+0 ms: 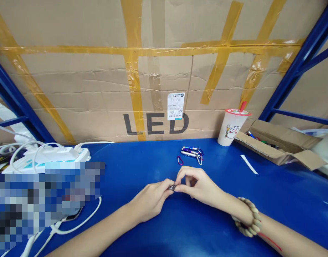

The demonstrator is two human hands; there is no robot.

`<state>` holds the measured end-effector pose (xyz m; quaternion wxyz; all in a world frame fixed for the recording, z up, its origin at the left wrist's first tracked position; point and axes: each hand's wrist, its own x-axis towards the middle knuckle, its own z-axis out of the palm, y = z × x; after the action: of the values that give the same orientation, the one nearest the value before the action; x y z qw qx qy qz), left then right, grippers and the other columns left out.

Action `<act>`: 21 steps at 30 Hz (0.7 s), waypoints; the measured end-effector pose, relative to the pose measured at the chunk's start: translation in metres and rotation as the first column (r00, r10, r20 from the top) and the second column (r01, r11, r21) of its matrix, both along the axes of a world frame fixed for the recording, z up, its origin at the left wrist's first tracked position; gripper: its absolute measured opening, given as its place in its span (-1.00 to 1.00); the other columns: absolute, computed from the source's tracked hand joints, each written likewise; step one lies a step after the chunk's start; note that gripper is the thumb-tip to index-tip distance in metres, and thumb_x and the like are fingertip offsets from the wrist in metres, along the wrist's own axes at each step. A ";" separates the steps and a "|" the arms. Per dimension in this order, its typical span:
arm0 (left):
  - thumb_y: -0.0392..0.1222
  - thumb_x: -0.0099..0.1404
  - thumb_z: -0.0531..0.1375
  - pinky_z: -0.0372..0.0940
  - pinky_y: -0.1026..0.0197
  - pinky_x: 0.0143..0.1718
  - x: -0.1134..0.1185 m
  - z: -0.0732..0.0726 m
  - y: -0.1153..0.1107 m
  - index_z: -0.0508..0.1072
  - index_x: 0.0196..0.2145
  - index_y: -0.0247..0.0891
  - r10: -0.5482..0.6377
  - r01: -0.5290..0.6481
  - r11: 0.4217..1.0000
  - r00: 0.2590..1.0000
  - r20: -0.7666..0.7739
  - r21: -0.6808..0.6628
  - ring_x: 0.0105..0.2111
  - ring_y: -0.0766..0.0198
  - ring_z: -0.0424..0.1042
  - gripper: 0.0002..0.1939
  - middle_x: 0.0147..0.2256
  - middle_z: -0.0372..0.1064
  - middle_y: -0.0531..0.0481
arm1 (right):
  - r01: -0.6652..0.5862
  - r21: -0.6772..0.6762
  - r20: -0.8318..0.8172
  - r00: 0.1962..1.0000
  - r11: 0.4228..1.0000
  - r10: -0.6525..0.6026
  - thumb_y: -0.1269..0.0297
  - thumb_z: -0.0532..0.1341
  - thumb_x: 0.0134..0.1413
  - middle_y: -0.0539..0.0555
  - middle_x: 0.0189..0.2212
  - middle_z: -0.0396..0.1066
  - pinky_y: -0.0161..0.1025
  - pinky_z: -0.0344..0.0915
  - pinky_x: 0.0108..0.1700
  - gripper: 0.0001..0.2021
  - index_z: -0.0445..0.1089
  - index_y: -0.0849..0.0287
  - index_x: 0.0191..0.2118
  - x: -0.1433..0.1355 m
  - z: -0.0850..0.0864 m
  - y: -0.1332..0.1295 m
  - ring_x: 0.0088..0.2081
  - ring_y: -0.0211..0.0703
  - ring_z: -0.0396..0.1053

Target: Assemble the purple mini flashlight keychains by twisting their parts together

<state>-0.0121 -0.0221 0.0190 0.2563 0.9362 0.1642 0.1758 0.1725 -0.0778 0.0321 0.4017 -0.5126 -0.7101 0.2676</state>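
Observation:
My left hand (153,200) is closed, pinching a small dark metallic piece (171,187) that is mostly hidden by the fingers. From the other side, the thumb and forefinger of my right hand (194,182) pinch the end of the same piece. Beyond my hands lie several slim pen-shaped metal keychain lights (189,153), in blue, purple and silver, with small carabiner clips at their ends. A loose purple carabiner (180,160) lies just left of them on the blue table (206,228).
A paper cup (230,128) with a red straw stands at the back right, beside an open cardboard box (273,146) of small items. A white strip (249,164) lies nearby. White power strips (57,155) and cables (81,228) occupy the left. A large carton (100,85) stands behind.

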 end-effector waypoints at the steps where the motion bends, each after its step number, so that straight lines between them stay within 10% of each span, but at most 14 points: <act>1: -0.26 0.35 -0.14 0.15 0.36 -0.42 0.000 0.000 0.000 0.18 -0.21 -0.22 0.006 -0.006 1.000 1.000 -0.004 -0.002 -0.44 0.35 0.32 -0.85 -0.38 0.30 0.04 | 0.002 -0.016 -0.014 1.000 1.000 -0.003 0.13 0.29 -0.13 0.00 -0.47 0.34 -0.43 0.07 -0.63 -0.75 0.37 0.24 -0.47 0.000 0.000 0.000 -0.67 -0.48 0.14; 21: -0.24 0.36 -0.10 0.23 0.31 -0.24 -0.001 -0.009 0.002 0.20 -0.14 -0.25 0.072 -0.078 0.988 0.996 0.044 0.130 -0.23 0.29 0.39 -0.83 -0.19 0.37 0.00 | 0.016 -0.082 -0.083 0.996 0.997 -0.023 0.13 0.29 -0.15 0.05 -0.46 0.34 -0.40 0.16 -0.64 -0.75 0.40 0.26 -0.48 0.005 -0.012 0.009 -0.70 -0.44 0.19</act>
<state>-0.0130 -0.0201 0.0098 0.1903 0.9406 0.1823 0.2139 0.1774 -0.0693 0.0197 0.4127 -0.5238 -0.6760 0.3136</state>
